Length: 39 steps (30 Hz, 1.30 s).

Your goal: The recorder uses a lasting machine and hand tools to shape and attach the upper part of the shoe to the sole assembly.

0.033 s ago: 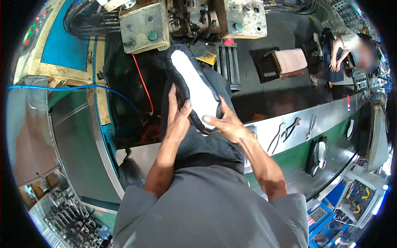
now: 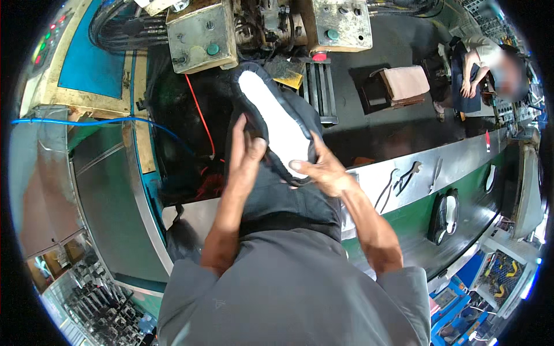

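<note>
In front of me is a black shoe upper (image 2: 276,117), white underside facing up, its toe end pointing away toward the machine. My right hand (image 2: 326,170) grips it at the near end, with the thumb on the white face and the fingers around the right edge. My left hand (image 2: 247,151) is beside its left edge with thumb and fingers apart; the thumb tip is close to the black rim, and contact there is hard to make out. The underside of the shoe upper is hidden.
Ahead stands a machine with two worn control boxes (image 2: 202,36). To my right, pliers (image 2: 407,177) and other hand tools lie on a metal ledge (image 2: 369,187). Beyond it, more shoe uppers (image 2: 444,216) rest on a green belt (image 2: 398,222). Another person (image 2: 479,63) sits at the far right.
My left hand has come away slightly from the left edge, its fingers loosening. The near end of the shoe upper and my right hand have shifted a little to the right.
</note>
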{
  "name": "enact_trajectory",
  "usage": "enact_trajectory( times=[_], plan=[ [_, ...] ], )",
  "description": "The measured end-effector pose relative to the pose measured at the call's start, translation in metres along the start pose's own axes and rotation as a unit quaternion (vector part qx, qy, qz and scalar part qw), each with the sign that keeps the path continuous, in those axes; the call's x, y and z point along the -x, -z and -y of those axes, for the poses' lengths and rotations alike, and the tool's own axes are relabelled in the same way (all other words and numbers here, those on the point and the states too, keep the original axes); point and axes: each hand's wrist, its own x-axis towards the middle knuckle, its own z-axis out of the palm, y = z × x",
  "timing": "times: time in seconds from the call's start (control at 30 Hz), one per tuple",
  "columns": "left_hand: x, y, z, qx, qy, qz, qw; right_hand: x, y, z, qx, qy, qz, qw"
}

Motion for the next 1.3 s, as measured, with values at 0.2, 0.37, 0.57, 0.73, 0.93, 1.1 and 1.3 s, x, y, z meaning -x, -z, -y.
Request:
enact_trajectory(
  times=[0.2,0.37,0.57,0.73,0.93,1.1,1.3],
  plan=[
    [-0.023,0.057,-0.027,-0.136,-0.087,0.108,0.981,0.041,0.083,0.061,0.382,0.158,0.131,0.901],
    [0.05,0.007,0.001,-0.31,0.056,0.113,0.942,0.054,0.19,-0.016,0.404,0.214,-0.281,0.844],
    [0.038,-0.018,0.014,-0.312,0.143,0.246,0.906,0.14,0.298,-0.189,0.508,0.027,-0.608,0.61],
    [0.016,-0.045,0.031,-0.327,0.1,0.223,0.913,0.111,0.279,-0.19,0.485,-0.056,-0.647,0.586],
    [0.004,-0.038,0.034,-0.231,0.173,0.242,0.927,0.124,0.3,-0.217,0.499,0.061,-0.67,0.547],
    [-0.046,-0.056,0.033,-0.344,0.088,0.24,0.903,0.146,0.281,-0.191,-0.141,0.103,-0.518,0.837],
    [-0.087,-0.085,0.023,-0.466,0.071,0.262,0.842,0.115,0.162,-0.076,0.106,-0.002,-0.261,0.959]
  ],
)
